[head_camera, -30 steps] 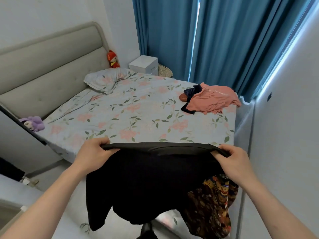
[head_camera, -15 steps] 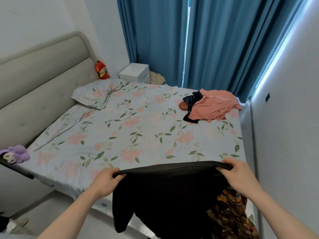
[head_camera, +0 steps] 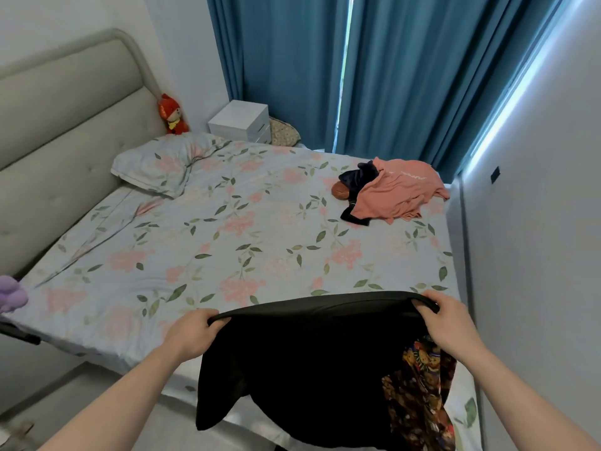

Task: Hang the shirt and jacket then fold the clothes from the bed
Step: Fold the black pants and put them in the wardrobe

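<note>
I hold a black garment [head_camera: 305, 362] stretched out in front of me over the near edge of the bed [head_camera: 227, 242]. My left hand [head_camera: 192, 333] grips its upper left corner and my right hand [head_camera: 445, 323] grips its upper right corner. The cloth hangs down below my hands. A dark patterned garment [head_camera: 419, 392] hangs beside it under my right forearm; how it is held is hidden. On the far right of the bed lies a pile with a pink shirt [head_camera: 403, 193] over a dark blue garment [head_camera: 357, 180].
A floral pillow [head_camera: 162, 164] lies by the grey headboard [head_camera: 65, 125]. A red plush toy [head_camera: 172, 115] and a white nightstand [head_camera: 240, 125] stand at the far corner, blue curtains [head_camera: 374, 70] behind. A purple plush [head_camera: 11, 294] sits at the left edge. A white wall [head_camera: 536, 255] runs close along the right.
I have moved closer to the bed and my view has tilted down. The black garment, still held by both hands, now hangs over the bed's near edge.
</note>
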{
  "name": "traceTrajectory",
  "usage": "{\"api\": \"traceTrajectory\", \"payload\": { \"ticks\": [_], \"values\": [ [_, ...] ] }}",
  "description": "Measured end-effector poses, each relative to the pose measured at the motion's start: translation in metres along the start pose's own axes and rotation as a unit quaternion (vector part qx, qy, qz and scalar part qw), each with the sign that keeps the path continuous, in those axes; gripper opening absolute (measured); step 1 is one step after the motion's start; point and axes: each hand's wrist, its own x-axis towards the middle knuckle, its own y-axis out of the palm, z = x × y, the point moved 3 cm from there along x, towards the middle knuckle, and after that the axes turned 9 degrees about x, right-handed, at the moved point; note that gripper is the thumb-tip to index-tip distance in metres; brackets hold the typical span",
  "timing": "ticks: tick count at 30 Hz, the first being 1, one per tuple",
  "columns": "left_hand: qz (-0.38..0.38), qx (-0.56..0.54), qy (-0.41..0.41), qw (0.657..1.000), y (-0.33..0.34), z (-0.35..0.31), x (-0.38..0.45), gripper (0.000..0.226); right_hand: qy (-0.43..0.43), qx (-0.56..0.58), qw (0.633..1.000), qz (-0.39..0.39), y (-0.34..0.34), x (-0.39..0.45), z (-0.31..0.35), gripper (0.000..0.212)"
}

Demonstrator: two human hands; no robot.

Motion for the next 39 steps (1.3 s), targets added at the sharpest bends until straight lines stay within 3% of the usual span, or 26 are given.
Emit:
{"api": "traceTrajectory", "payload": {
  "ticks": [4, 9, 14, 20, 25, 28, 30, 35, 39],
  "values": [
    [-0.017, -0.078, -0.039, 0.996, 0.002, -0.012, -0.007, 0.07, 0.015, 0.014, 1.0, -0.008, -0.002, 0.02, -0.019, 0.017],
    [-0.031, -0.119, -0.092, 0.988, -0.018, -0.037, -0.014, 0.071, 0.022, -0.011, 1.0, -0.016, 0.0, 0.038, -0.028, 0.015],
    [-0.177, -0.033, -0.114, 0.977, -0.079, -0.058, 0.0, 0.067, 0.011, -0.015, 1.0, -0.024, 0.002, 0.069, -0.011, 0.017],
    [-0.229, 0.052, -0.109, 0.966, -0.15, -0.065, 0.086, 0.072, 0.008, -0.065, 0.998, -0.013, 0.029, 0.152, 0.013, 0.024],
    [-0.218, 0.04, -0.117, 0.968, -0.151, -0.046, 0.202, 0.056, 0.027, -0.077, 0.995, -0.053, 0.07, 0.24, 0.021, 0.028],
    [-0.161, 0.045, -0.119, 0.979, -0.102, -0.032, 0.246, 0.07, 0.043, -0.056, 0.993, -0.098, 0.1, 0.266, 0.009, 0.032],
    [-0.103, 0.048, -0.102, 0.988, -0.05, -0.024, 0.252, 0.063, 0.064, -0.041, 0.994, -0.085, 0.132, 0.258, -0.015, 0.034],
    [0.085, 0.019, -0.121, 0.989, 0.103, 0.021, 0.218, 0.054, 0.149, -0.084, 0.985, 0.031, 0.215, 0.169, -0.124, 0.042],
    [0.244, -0.003, -0.191, 0.951, 0.208, 0.077, 0.181, 0.063, 0.334, -0.072, 0.931, 0.13, 0.256, 0.089, -0.224, 0.056]
  ]
}}
